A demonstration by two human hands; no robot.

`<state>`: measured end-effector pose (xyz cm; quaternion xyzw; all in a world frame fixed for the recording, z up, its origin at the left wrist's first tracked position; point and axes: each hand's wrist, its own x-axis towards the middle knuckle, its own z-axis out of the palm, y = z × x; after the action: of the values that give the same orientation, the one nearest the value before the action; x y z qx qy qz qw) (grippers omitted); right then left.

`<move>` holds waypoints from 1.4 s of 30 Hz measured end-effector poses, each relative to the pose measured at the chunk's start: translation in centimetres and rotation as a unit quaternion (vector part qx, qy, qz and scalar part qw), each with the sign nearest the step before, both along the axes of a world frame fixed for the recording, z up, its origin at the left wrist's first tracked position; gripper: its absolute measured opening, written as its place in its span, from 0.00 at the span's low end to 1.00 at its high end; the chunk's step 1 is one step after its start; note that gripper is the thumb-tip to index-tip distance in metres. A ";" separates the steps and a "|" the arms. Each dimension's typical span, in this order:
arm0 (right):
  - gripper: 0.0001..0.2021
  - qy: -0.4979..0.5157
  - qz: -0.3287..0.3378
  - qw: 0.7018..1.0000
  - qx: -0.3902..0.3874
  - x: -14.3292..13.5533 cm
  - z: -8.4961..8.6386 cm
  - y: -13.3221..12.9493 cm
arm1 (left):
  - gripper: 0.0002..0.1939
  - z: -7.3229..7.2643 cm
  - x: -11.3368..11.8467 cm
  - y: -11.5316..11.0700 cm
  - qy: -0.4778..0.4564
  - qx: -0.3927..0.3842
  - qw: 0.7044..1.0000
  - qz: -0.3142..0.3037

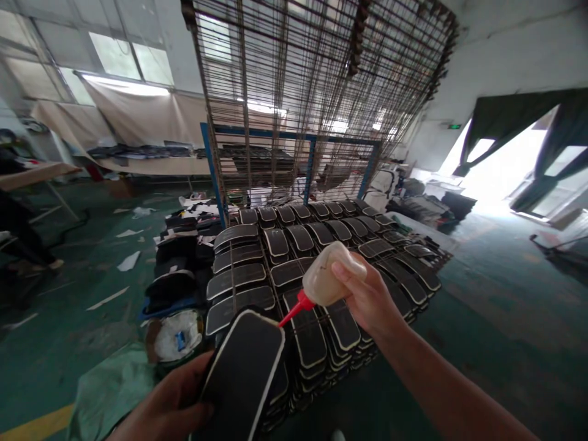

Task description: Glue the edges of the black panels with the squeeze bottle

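Observation:
My left hand (177,395) grips a long dark panel (245,373) with rounded corners by its left edge, tilted up toward me. A pale line of glue runs along the panel's rim. Squeezed in my right hand (367,294) is a cream-coloured glue bottle (328,275) with a red nozzle. The nozzle's tip points down and left, at the panel's upper right corner, and appears to touch the pale line there. Beyond both hands, many similar dark panels (305,343) with pale rims lie in rows on a wire rack.
Tilted wire shelves (294,79) rise above a blue frame (312,165). To the left stand a stack of dark pieces (177,269), a round tub (177,337) and a green sack (113,386). Scraps (129,261) litter the floor. A person's leg (27,233) shows at far left.

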<state>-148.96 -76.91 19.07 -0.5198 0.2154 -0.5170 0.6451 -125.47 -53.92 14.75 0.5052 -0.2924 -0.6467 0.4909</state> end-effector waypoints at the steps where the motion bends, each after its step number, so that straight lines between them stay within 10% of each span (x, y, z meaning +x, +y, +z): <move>1: 0.23 -0.001 -0.003 1.000 0.005 -0.1 -0.1 0.0 | 0.24 -0.1 0.1 0.1 -0.008 0.002 1.000 0.004; 25: 0.22 -0.030 -0.073 0.993 0.091 -0.3 -2.3 0.7 | 0.19 -0.9 -0.2 -0.3 0.044 0.032 0.997 0.056; 42: 0.22 -0.028 -0.074 0.991 0.108 0.1 -4.0 1.8 | 0.45 -0.1 -1.2 -1.1 0.109 0.045 0.991 0.058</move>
<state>-148.87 -75.07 15.03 -0.4155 0.2895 -0.5511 0.6632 -126.69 -54.99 14.69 0.4697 -0.1783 -0.6804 0.5336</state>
